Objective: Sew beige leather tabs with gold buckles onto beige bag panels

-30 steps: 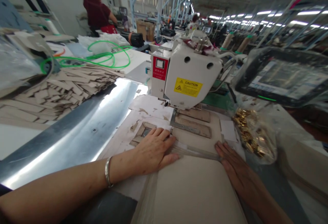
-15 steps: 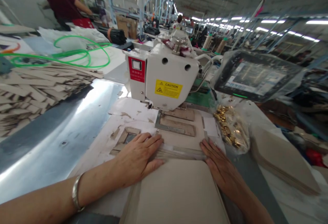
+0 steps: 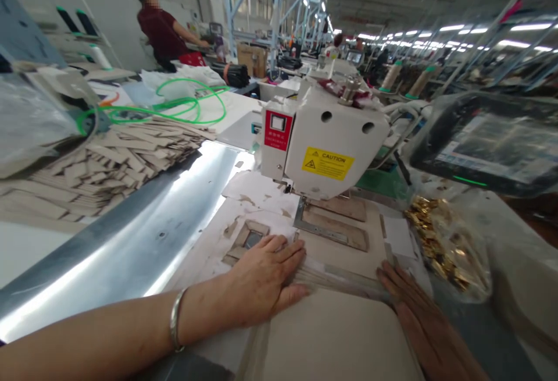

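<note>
My left hand (image 3: 272,273) lies flat with fingers stretched out, its fingertips at the left edge of a beige panel (image 3: 344,257). On the opposite edge rests my right hand (image 3: 412,302), also flat with straight fingers. The panel's far part lies under a metal clamp frame (image 3: 321,232) below the white sewing machine head (image 3: 335,136). Between my wrists is a stack of beige panels (image 3: 340,337) with rounded corners. Beside my left fingers sits a small square frame piece (image 3: 238,245) on the white sheet.
Many beige strips (image 3: 131,163) are piled on the left. A plastic bag of gold-coloured metal pieces (image 3: 449,247) stands right of the panel, under a plastic-wrapped screen (image 3: 492,142). Green tubing (image 3: 192,114) loops across the table behind. A co-worker (image 3: 163,32) is at the far left.
My view has turned left, so the scene sits farther right and slightly lower. Both hands stay at the panel's edges, and the panel looks unmoved under the clamp frame.
</note>
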`<state>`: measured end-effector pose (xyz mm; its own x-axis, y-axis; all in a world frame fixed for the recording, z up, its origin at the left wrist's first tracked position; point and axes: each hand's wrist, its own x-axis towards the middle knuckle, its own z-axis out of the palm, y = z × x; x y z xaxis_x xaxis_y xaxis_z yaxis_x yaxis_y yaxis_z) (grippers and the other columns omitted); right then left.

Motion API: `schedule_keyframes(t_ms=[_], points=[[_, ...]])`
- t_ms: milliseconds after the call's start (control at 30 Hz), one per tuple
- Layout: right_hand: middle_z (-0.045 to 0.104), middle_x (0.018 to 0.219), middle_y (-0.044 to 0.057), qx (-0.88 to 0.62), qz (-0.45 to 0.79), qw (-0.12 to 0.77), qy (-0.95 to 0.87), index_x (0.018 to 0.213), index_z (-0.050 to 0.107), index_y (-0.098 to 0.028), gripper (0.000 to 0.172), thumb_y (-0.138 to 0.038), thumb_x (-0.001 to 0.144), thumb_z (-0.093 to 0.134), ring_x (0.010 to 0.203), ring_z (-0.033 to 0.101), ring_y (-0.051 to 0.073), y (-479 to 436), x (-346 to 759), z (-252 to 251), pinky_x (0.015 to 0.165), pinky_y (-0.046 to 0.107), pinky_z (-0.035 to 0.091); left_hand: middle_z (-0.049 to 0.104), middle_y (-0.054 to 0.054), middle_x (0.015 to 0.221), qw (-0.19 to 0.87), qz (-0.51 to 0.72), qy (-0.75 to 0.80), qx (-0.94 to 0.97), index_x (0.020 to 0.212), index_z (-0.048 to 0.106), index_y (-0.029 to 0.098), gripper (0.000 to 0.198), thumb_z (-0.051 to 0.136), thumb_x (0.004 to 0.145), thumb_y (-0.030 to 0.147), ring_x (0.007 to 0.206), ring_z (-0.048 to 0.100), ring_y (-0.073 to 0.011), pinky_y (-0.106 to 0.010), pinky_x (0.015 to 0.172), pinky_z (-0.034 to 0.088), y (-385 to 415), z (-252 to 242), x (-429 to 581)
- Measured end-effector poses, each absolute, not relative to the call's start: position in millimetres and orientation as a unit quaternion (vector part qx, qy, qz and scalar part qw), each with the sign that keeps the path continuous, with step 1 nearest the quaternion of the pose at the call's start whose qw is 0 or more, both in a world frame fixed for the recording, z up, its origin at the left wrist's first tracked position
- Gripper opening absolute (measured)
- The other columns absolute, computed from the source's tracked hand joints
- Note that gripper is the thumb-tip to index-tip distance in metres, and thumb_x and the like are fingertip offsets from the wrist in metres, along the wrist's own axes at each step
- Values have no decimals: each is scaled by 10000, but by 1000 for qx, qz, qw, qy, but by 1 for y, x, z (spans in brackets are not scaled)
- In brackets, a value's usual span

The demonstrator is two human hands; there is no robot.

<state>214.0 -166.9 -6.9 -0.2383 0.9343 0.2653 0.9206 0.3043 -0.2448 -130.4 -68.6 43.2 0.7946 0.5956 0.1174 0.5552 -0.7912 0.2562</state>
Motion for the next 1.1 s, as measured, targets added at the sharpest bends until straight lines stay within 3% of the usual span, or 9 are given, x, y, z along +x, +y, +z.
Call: schedule_keyframes(t_ms=[133,333,400,500,567,667,867,1100], points=[[523,1435,85,-596,24,208,-775,1384,513,-189,435,-298,981,393,1356,446,253,-162,214,-4,1101,467,427,464,-91,1473,106,97,303,942,1390,470,145,579,334,991,541,1245,472,-292,-466,1083,340,-69,44,-130],[671,1144,105,-598,0,223,-770,1057,654,-220,228,-270,966,451,1104,621,252,-147,202,14,947,436,526,516,-96,1428,88,112,302,943,1358,516,154,514,413,979,487,1195,520,-310,-492,1046,370,-67,41,-129],[664,1119,103,-610,-1,208,-765,980,644,-223,196,-257,965,452,1082,622,247,-143,199,19,911,426,537,529,-92,1417,74,117,301,944,1342,537,161,495,430,975,476,1186,528,-315,-491,1035,379,-66,38,-128],[606,1272,116,-616,-4,194,-764,910,606,-215,172,-239,968,446,1229,537,258,-139,196,21,993,460,490,543,-85,1406,66,121,297,945,1339,548,169,488,440,971,471,1187,532,-316,-487,1032,386,-65,35,-128],[573,1341,124,-612,-1,192,-767,900,580,-209,160,-230,971,438,1291,490,253,-138,195,21,1041,473,456,542,-83,1407,65,121,298,945,1343,548,168,490,435,972,468,1194,530,-316,-486,1034,389,-65,36,-128],[605,1310,123,-617,5,188,-764,931,573,-206,149,-228,973,431,1251,533,233,-139,196,17,1026,449,478,540,-80,1411,64,116,303,944,1349,548,168,505,421,976,483,1198,532,-317,-486,1031,398,-65,37,-128],[643,1291,89,-619,-43,175,-764,1216,613,-197,297,-257,967,463,1221,572,240,-145,200,14,1033,453,482,532,-72,1420,60,119,307,942,1348,553,190,510,399,980,507,1208,532,-314,-482,1040,398,-65,36,-129],[702,1197,57,-654,-87,171,-732,1131,704,-230,285,-270,945,493,1144,620,271,-154,195,17,967,468,515,526,-82,1423,64,121,293,946,1375,529,185,504,405,982,475,1209,528,-312,-487,1034,411,-64,32,-131]])
